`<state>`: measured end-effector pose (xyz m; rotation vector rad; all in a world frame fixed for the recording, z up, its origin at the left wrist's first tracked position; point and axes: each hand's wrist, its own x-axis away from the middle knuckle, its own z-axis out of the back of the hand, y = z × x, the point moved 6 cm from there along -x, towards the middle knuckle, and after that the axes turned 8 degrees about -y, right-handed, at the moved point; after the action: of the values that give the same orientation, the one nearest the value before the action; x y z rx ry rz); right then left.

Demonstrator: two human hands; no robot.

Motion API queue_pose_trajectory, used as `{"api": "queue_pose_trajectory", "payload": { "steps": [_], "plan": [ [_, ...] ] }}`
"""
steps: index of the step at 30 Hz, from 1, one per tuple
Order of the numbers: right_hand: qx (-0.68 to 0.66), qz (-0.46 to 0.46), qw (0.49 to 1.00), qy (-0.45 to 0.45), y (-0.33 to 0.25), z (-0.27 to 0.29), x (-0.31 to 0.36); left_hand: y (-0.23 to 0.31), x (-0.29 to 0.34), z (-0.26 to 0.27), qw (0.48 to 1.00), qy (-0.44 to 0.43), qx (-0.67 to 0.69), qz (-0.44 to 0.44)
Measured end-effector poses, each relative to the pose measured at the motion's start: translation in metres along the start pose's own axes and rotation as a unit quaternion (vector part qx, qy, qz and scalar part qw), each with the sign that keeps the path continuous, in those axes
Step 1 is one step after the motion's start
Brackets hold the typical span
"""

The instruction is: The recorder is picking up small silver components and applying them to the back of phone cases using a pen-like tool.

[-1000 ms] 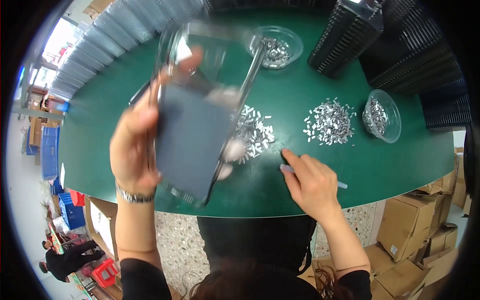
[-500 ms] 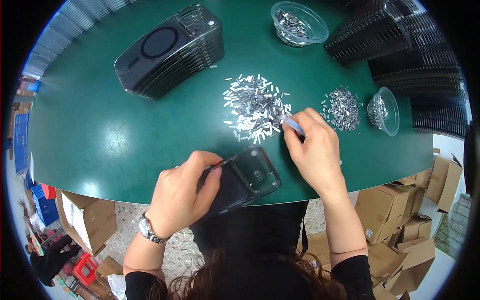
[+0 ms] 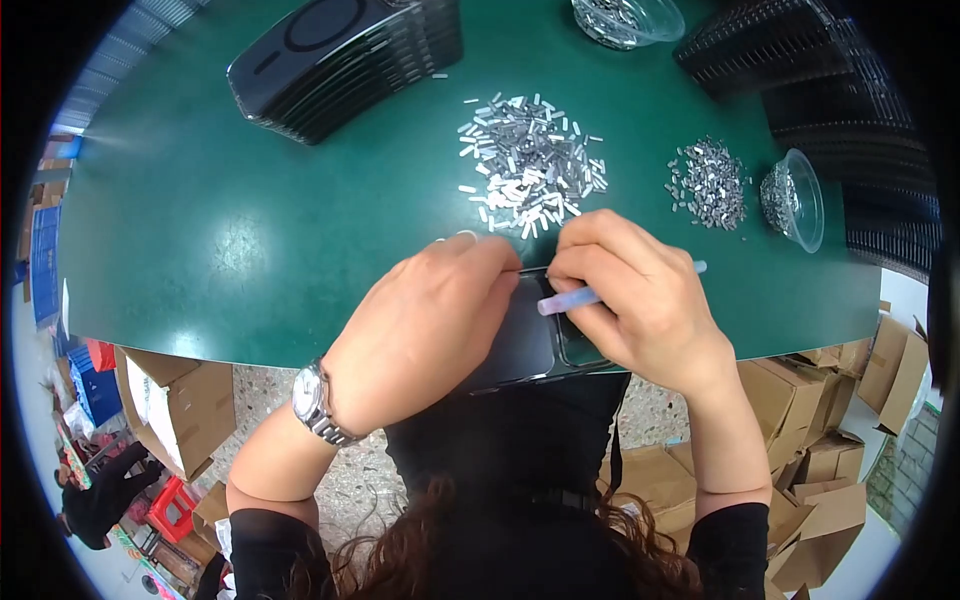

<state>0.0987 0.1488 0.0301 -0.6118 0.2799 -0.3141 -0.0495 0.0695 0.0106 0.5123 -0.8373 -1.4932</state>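
Note:
A dark phone case (image 3: 520,338) with a clear camera frame is held at the table's near edge. My left hand (image 3: 425,315) grips its left side and covers much of it, with the fingers closed at the upper rim. Over the camera end, my right hand (image 3: 640,300) is closed around a slim translucent purple stick (image 3: 568,300). Its fingertips are at the case's upper rim, and whether they also pinch a small piece is hidden. Just beyond both hands lies a loose pile of small silvery bars (image 3: 530,160).
Far left stands a row of stacked phone cases (image 3: 350,65). A smaller pile of dark metallic pieces (image 3: 710,185) lies at right, beside a clear plastic tub (image 3: 812,205). Another tub (image 3: 668,27) is at the back, near tall black stacks (image 3: 760,60). Cardboard boxes (image 3: 785,405) fill the floor at right.
My right hand has come from the silvery pile to the case's upper rim, still with the stick. My left hand has shifted right with the case. The whole view has tilted lower.

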Motion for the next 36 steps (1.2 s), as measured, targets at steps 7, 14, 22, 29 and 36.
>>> {"api": "queue_pose_trajectory", "payload": {
  "steps": [7, 14, 22, 29, 36],
  "plan": [
    [0.127, 0.043, 0.991, -0.015, 0.004, -0.011, 0.008, 0.004, -0.009, -0.009, 1.000, 0.005, -0.029, 0.004],
    [0.045, -0.023, 0.999, -0.005, 0.015, -0.014, 0.012, 0.006, -0.012, -0.010, 0.998, 0.000, -0.062, 0.000],
    [0.034, -0.046, 0.998, -0.014, 0.015, -0.006, 0.022, 0.011, -0.016, -0.019, 0.990, 0.000, -0.138, 0.005],
    [0.177, -0.025, 0.984, 0.009, 0.003, -0.014, 0.024, 0.014, -0.015, -0.018, 0.990, 0.010, -0.142, -0.012],
    [0.143, -0.077, 0.985, 0.049, 0.004, -0.022, 0.026, 0.014, -0.014, -0.019, 0.989, 0.036, -0.142, -0.011]
  ]
}}
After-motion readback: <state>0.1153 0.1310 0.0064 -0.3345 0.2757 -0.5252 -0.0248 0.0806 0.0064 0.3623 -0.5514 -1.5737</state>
